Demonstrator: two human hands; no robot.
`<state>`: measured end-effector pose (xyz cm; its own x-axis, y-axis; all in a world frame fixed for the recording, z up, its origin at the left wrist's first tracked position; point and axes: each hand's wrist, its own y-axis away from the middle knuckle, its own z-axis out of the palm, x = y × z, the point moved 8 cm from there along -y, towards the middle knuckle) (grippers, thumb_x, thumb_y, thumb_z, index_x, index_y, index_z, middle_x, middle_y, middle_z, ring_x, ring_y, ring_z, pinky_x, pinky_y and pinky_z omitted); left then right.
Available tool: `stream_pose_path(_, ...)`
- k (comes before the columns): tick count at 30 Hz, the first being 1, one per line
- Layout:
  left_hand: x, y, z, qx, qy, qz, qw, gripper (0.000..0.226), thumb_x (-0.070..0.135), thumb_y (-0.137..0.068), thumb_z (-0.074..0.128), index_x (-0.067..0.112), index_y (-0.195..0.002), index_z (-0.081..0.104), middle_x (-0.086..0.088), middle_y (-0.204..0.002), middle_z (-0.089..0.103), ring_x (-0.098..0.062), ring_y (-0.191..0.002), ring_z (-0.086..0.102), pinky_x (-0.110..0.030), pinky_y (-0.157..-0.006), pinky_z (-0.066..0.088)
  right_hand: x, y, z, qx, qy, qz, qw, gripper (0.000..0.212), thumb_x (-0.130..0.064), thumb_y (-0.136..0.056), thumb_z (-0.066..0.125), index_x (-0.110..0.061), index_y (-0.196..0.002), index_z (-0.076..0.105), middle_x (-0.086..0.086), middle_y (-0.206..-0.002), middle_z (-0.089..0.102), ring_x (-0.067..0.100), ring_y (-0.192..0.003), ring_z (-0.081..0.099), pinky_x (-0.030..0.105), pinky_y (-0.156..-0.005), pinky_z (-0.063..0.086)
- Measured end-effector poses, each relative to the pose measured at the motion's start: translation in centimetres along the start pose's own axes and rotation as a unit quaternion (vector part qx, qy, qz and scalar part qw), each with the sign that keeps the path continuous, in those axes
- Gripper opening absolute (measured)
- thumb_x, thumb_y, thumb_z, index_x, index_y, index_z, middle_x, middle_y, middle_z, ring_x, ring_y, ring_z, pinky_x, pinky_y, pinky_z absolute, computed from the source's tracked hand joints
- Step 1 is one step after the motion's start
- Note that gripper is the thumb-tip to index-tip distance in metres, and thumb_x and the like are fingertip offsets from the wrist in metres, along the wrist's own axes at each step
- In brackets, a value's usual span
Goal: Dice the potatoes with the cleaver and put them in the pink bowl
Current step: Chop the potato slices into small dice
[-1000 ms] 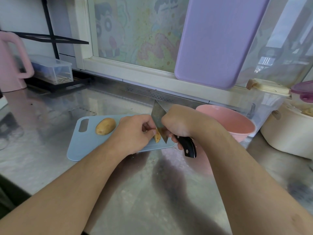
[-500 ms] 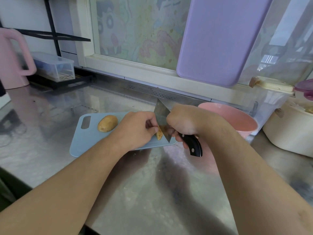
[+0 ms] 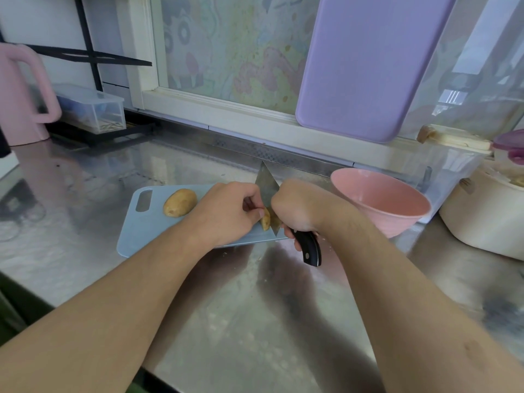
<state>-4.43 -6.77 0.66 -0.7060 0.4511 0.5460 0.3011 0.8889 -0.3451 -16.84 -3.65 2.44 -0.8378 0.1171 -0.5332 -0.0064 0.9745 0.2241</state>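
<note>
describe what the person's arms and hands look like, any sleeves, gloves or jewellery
Both forearms are bare as far as the frame shows: no sleeves in view. The left hand and right hand wear no gloves, and no rings, watch or bracelet show at either wrist.

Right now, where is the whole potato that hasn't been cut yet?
In the head view, the whole potato lies on the left part of the blue cutting board, beside its handle hole and left of the left hand.
</note>
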Motion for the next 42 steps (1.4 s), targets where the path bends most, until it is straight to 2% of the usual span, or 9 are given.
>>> stream_pose_path(2, -0.1, 0.2, 0.0, 0.007, 0.007, -0.001, 1.0, 0.009, 0.027, -0.095, 0.073, 0.028, -0.086, 0.073, 0.014, -0.085, 0.07, 0.004, -0.083, 0.062, -0.002, -0.065, 0.04, 0.1, 0.1, -0.1, 0.002, -0.01, 0.004, 1.0, 0.027, 0.001, -0.089, 0.039, -0.004, -0.068, 0.056, 0.014, -0.057, 0.059, 0.026, -0.04, 0.054, 0.023, -0.043, 0.043)
stream_pose_path(5, -0.2, 0.5, 0.0, 0.015, 0.019, -0.007, 1.0, 0.008, 0.027, -0.095, 0.073, 0.029, -0.087, 0.073, 0.014, -0.087, 0.071, 0.006, -0.082, 0.06, -0.001, -0.065, 0.039, 0.3, 0.3, -0.2, -0.01, -0.015, 0.016, 1.0, 0.055, -0.003, -0.09, 0.04, -0.011, -0.038, 0.058, 0.007, -0.043, 0.056, 0.023, -0.036, 0.053, 0.015, -0.039, 0.038)
stream_pose_path(6, -0.3, 0.5, 0.0, 0.016, 0.022, -0.008, 1.0, 0.008, 0.027, -0.095, 0.073, 0.029, -0.087, 0.073, 0.014, -0.087, 0.071, 0.005, -0.082, 0.06, -0.001, -0.065, 0.039, 0.3, 0.3, -0.1, -0.016, -0.017, 0.02, 1.0, 0.056, -0.004, -0.091, 0.041, -0.011, -0.038, 0.057, 0.006, -0.042, 0.055, 0.024, -0.039, 0.053, 0.015, -0.041, 0.037)
stream_pose_path(10, -0.4, 0.5, 0.1, 0.017, 0.025, -0.01, 0.999, 0.008, 0.027, -0.095, 0.072, 0.029, -0.088, 0.073, 0.014, -0.088, 0.071, 0.001, -0.085, 0.062, -0.001, -0.065, 0.04, 0.6, -0.3, 0.1, -0.011, -0.066, 0.036, 0.997, 0.026, -0.009, -0.093, 0.041, -0.004, -0.071, 0.055, 0.015, -0.056, 0.057, 0.029, -0.045, 0.054, 0.031, -0.057, 0.045)
stream_pose_path(17, -0.6, 0.4, 0.2, 0.015, 0.026, -0.017, 0.999, 0.008, 0.03, -0.095, 0.073, 0.031, -0.087, 0.074, 0.016, -0.088, 0.071, 0.004, -0.086, 0.062, -0.003, -0.064, 0.041, 1.4, -0.9, -0.6, -0.005, -0.089, 0.066, 0.994, 0.031, -0.011, -0.092, 0.041, -0.002, -0.067, 0.055, 0.016, -0.053, 0.053, 0.024, -0.034, 0.047, 0.026, -0.045, 0.043)
stream_pose_path(24, -0.6, 0.5, 0.2, 0.021, 0.03, -0.009, 0.999, 0.008, 0.026, -0.095, 0.073, 0.03, -0.088, 0.074, 0.017, -0.087, 0.071, 0.006, -0.086, 0.061, -0.001, -0.068, 0.04, 0.9, -0.7, -1.2, -0.018, -0.048, 0.08, 0.995, 0.035, -0.016, -0.094, 0.038, -0.002, -0.066, 0.054, 0.025, -0.069, 0.055, 0.026, -0.046, 0.044, 0.032, -0.054, 0.037)
stream_pose_path(29, -0.7, 0.4, 0.3, 0.028, 0.024, -0.01, 0.999, 0.006, 0.026, -0.094, 0.074, 0.03, -0.089, 0.073, 0.017, -0.087, 0.071, 0.003, -0.086, 0.064, -0.003, -0.067, 0.042, 0.8, -0.2, -2.8, 0.01, -0.062, 0.065, 0.996, 0.027, -0.013, -0.093, 0.04, -0.002, -0.073, 0.055, 0.015, -0.055, 0.055, 0.023, -0.035, 0.049, 0.024, -0.049, 0.04)
stream_pose_path(35, -0.7, 0.4, 0.3, 0.036, 0.036, -0.011, 0.999, 0.004, 0.024, -0.093, 0.075, 0.028, -0.091, 0.075, 0.016, -0.086, 0.072, 0.002, -0.086, 0.065, -0.003, -0.07, 0.043, 0.2, 0.5, -2.8, 0.013, -0.048, 0.061, 0.997, 0.026, -0.013, -0.092, 0.04, -0.002, -0.075, 0.056, 0.012, -0.053, 0.056, 0.023, -0.034, 0.05, 0.024, -0.051, 0.04)
stream_pose_path(42, -0.7, 0.4, 0.2, 0.039, 0.029, -0.008, 0.999, 0.005, 0.025, -0.093, 0.075, 0.029, -0.09, 0.075, 0.016, -0.085, 0.072, 0.004, -0.084, 0.065, -0.004, -0.068, 0.044, -0.1, 0.2, -2.1, -0.005, -0.028, 0.077, 0.997, 0.032, -0.012, -0.093, 0.04, -0.002, -0.065, 0.052, 0.019, -0.057, 0.056, 0.024, -0.038, 0.049, 0.027, -0.053, 0.041)
